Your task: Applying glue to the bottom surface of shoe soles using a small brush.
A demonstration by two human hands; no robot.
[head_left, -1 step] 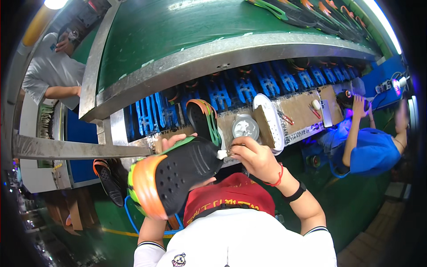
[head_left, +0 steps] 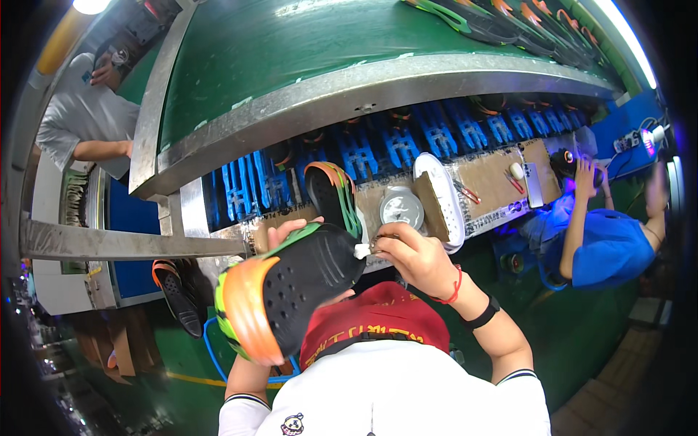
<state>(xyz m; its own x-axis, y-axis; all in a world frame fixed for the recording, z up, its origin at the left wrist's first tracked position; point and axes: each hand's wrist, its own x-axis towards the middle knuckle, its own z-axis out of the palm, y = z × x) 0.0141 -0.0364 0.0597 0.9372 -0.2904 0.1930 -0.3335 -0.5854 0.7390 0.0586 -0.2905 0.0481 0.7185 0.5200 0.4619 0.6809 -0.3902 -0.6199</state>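
Observation:
My left hand (head_left: 280, 232) is wrapped around a slide sandal (head_left: 298, 280) with a black footbed, an orange strap and green trim. Its fingers show at the far edge, and part of it is hidden underneath. At the heel end, my right hand (head_left: 416, 256) pinches a small brush-like tool (head_left: 362, 251) whose white tip meets the heel's edge; most of its handle is hidden by the fingers. Just beyond lies another slide sandal (head_left: 336, 196) with the same colours. A round tub (head_left: 401, 207) of whitish stuff stands past my right hand.
A white oval tray (head_left: 452, 211) with cardboard leans right of the tub. Scissors (head_left: 515, 182) lie on the cardboard-covered bench (head_left: 483, 190). Blue racks (head_left: 400, 145) line the back under a metal beam (head_left: 349, 102). Another sandal (head_left: 178, 298) is at left. A person in blue (head_left: 611, 247) works at right.
The sandal in my left hand has shifted slightly to the right and its strap end a little nearer to me. My right hand stays almost in place with the white tip at the heel.

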